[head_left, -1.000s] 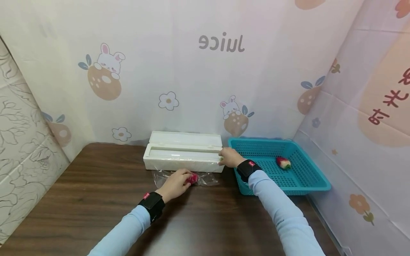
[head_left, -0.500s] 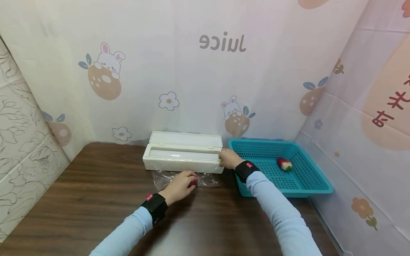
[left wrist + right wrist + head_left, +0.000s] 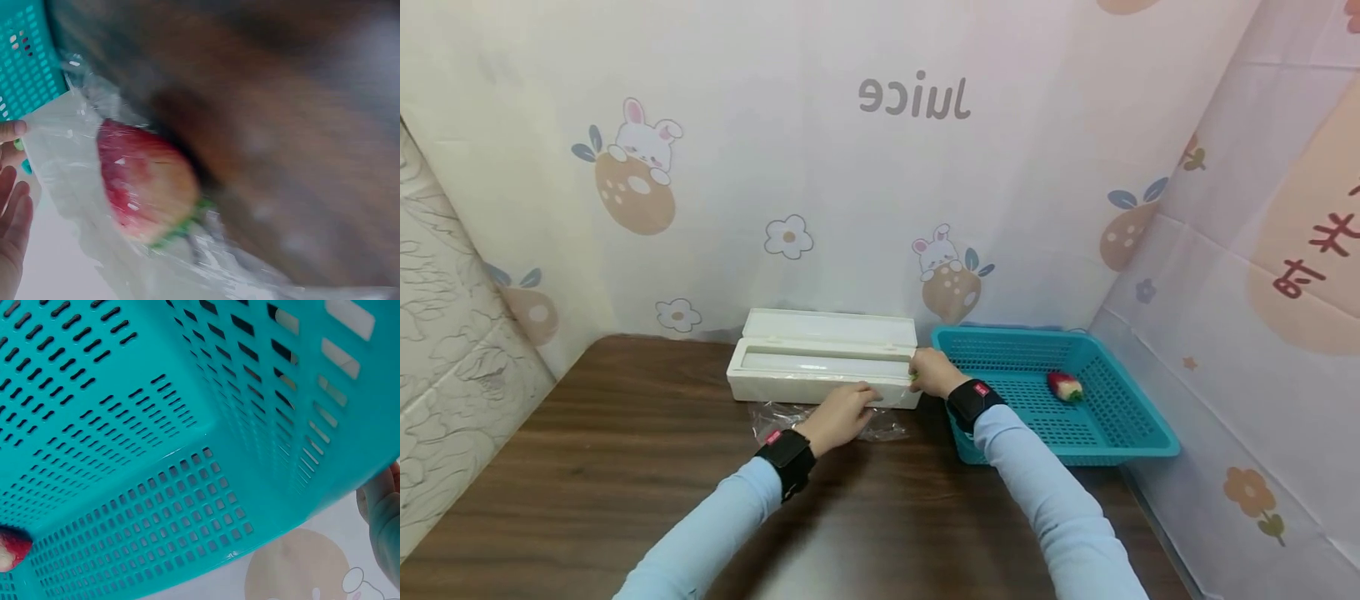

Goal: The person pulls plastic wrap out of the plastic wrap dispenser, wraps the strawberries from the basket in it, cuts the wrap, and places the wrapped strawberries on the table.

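Note:
A white cling film box (image 3: 808, 387) with its lid up stands by the back wall. Clear cling film (image 3: 772, 418) hangs over its front onto the table. My left hand (image 3: 835, 419) reaches over the film, its fingertips near the box's front edge. It hides the strawberry (image 3: 147, 184), which the left wrist view shows lying tip up-left, green leaves at the lower right, film over it. With curled fingers my right hand (image 3: 935, 373) grips a small green slider (image 3: 913, 377) at the box's right end; most of the slider is hidden.
A teal perforated basket (image 3: 1063, 454) stands right of the box, a second strawberry (image 3: 1064, 386) inside it. My right forearm crosses its near left corner. Patterned cloth covers the walls around the brown wooden table (image 3: 587, 467).
My left hand lets go of the strawberry and moves forward and right toward the box's front. The strawberry is now hidden in the head view. My right hand stays at the box's right end.

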